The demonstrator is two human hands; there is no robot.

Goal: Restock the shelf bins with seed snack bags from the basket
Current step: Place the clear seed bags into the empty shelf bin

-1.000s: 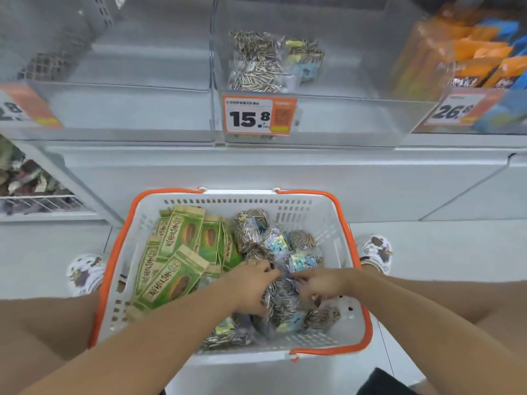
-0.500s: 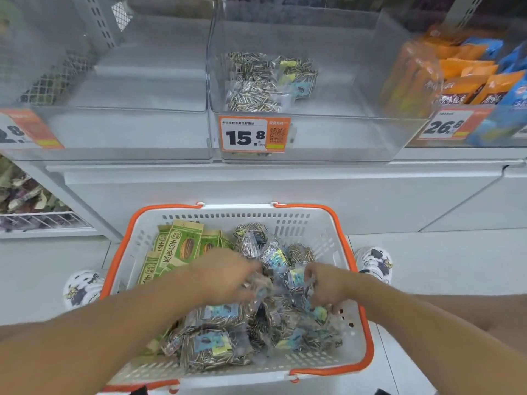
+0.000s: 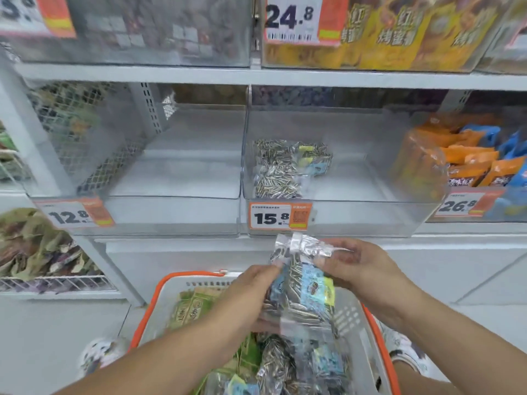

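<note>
Both hands hold a clear plastic bag of striped seeds with a blue label (image 3: pixel 302 283) above the white, orange-rimmed basket (image 3: pixel 379 354): the left hand (image 3: pixel 251 295) grips its side, the right hand (image 3: pixel 356 266) pinches its top. Behind stands a pale grey shelf (image 3: pixel 256 75) of clear plastic bins; the middle bin (image 3: pixel 356 201), tagged 15.8, holds similar seed bags (image 3: pixel 285 169).

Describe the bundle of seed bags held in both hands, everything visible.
The seed bags are clear crinkly plastic packets of striped sunflower seeds with blue and yellow labels, stacked roughly upright. The left hand grips their left side, the right hand pinches the top seals. They hang above the basket, below the 15.8 tag.
</note>
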